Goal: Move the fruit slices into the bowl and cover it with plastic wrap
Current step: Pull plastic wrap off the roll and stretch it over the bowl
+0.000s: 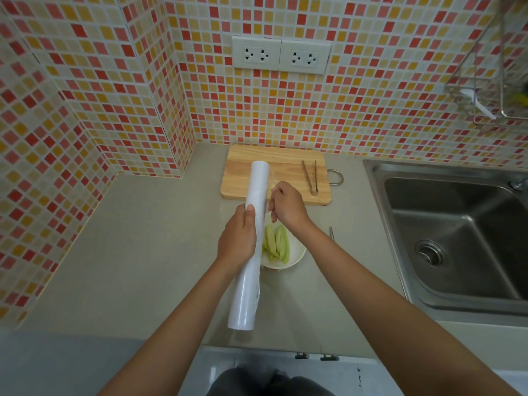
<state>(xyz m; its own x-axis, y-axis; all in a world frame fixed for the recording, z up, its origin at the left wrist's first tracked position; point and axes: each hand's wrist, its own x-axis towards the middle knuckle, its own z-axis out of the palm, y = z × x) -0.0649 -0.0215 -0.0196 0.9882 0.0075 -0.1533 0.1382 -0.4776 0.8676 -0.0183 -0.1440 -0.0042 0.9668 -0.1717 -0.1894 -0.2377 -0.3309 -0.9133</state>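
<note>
A long white roll of plastic wrap [251,244] is held above the counter, pointing away from me. My left hand [238,238] grips it round the middle. My right hand [287,205] is just right of the roll, its fingers curled and pinching the thin clear edge of the film. Beneath both hands a white bowl [294,257] stands on the counter with several pale green fruit slices [275,242] in it. The roll hides the bowl's left part.
A wooden cutting board [285,172] lies behind the bowl, with metal tongs [311,177] on its right side. A steel sink [457,232] fills the right. A thin metal object [331,232] shows beside my right forearm. A tiled wall corner juts out at left.
</note>
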